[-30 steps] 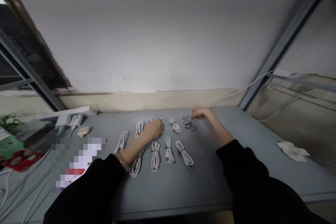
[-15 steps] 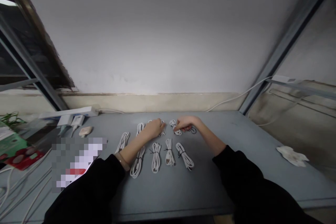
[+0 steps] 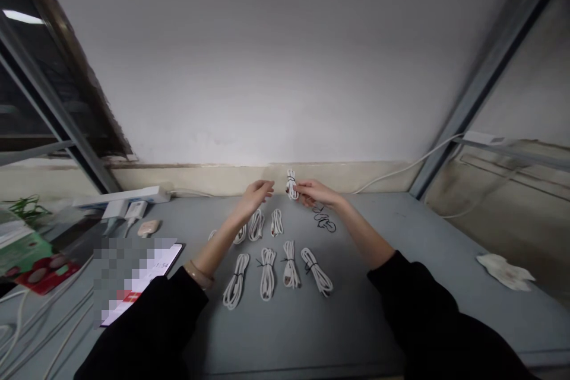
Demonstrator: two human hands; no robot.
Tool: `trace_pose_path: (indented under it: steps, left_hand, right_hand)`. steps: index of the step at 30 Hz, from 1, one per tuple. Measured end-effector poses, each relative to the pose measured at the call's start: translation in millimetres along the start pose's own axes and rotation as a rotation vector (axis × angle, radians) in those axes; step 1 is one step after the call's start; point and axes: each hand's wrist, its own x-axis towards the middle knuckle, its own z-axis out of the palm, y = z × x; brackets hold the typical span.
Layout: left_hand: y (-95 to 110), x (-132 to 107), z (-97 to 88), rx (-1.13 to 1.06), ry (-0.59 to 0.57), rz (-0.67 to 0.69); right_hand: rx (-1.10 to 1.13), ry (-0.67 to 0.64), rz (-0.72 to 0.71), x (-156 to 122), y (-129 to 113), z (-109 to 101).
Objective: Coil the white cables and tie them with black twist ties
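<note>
My right hand (image 3: pixel 312 191) pinches a coiled white cable (image 3: pixel 291 183) bound with a black tie, holding it upright above the back of the table. Left of it, my left hand (image 3: pixel 260 191) hovers with its fingers stretched out, touching no cable. Below my hands lies a back row of coiled white cables (image 3: pixel 276 222), partly hidden by my left forearm. Nearer to me is a front row of white cables (image 3: pixel 268 274), each fastened round the middle with a black tie. Loose black ties (image 3: pixel 326 223) lie beneath my right wrist.
At the left are a phone (image 3: pixel 164 262), partly blurred out, a white power strip (image 3: pixel 133 196) with plugs, a small pale case (image 3: pixel 148 227), a green and red package (image 3: pixel 40 261) and loose cords. A crumpled tissue (image 3: pixel 505 271) lies far right. A wall stands behind the table.
My right hand has lifted a tied cable off the table. My left hand has moved up and away from the back-row cable it was at, which now lies uncovered.
</note>
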Motion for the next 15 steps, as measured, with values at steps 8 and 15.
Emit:
trace_pose_path:
  steps: [8,15]
  left_hand:
    - [3.7,-5.1,10.4,-0.370,-0.310,0.049]
    - [4.1,-8.9,12.7,-0.450,-0.247,-0.005]
  right_hand:
    - [0.080,-0.072,-0.104,-14.0,-24.1,19.8]
    - [-0.085,0.133,-0.105,-10.3,-20.3,25.1]
